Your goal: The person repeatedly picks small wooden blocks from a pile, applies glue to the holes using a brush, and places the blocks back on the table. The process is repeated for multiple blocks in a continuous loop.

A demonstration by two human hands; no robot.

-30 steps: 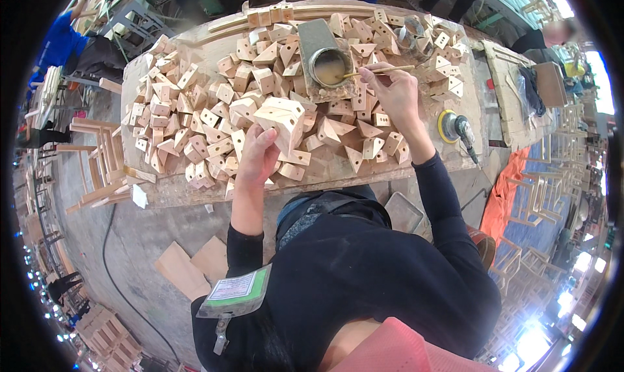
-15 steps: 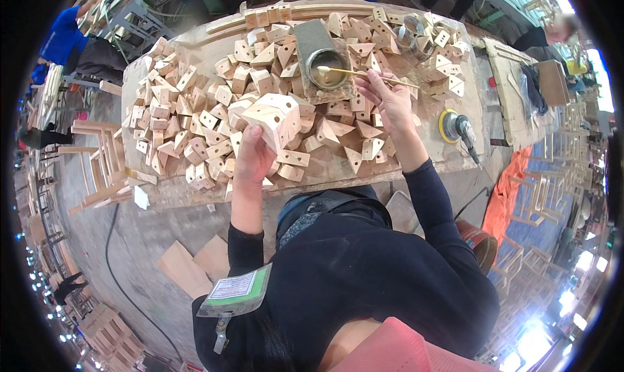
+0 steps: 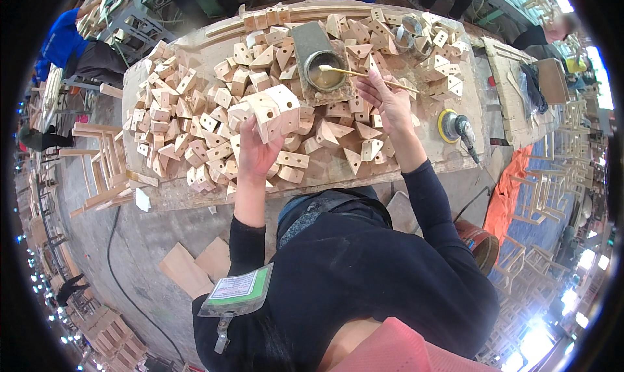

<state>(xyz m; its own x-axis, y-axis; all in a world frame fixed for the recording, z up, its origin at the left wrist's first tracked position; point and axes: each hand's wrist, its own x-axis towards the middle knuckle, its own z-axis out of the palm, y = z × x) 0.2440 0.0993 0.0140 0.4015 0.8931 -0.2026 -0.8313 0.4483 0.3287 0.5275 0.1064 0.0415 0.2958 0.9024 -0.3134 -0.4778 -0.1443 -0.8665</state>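
Observation:
My left hand point(image 3: 258, 152) grips a cluster of pale wooden corner blocks point(image 3: 281, 104) with drilled holes, raised above the heap. How many blocks are in it I cannot tell. My right hand point(image 3: 388, 102) pinches a thin wooden stick point(image 3: 364, 75) with a pale, thicker tip. That tip hangs over a round pot point(image 3: 327, 89) with tan liquid inside. The pot sits on a stained board next to a grey block point(image 3: 310, 39). Under and around both hands lies a heap of loose wooden blocks point(image 3: 208, 120), many with two holes.
The heap covers much of the worn wooden table point(image 3: 442, 152). An orbital sander point(image 3: 458, 128) lies at the right, and clear jars point(image 3: 409, 35) stand at the back. Wooden frames point(image 3: 101, 157) are off the left edge. A cable point(image 3: 117, 268) runs along the floor. Other people stand nearby.
My left hand has tipped the blocks, so their holed faces lie at another angle, and has risen slightly. The stick's tip stays over the pot with hardly any shift.

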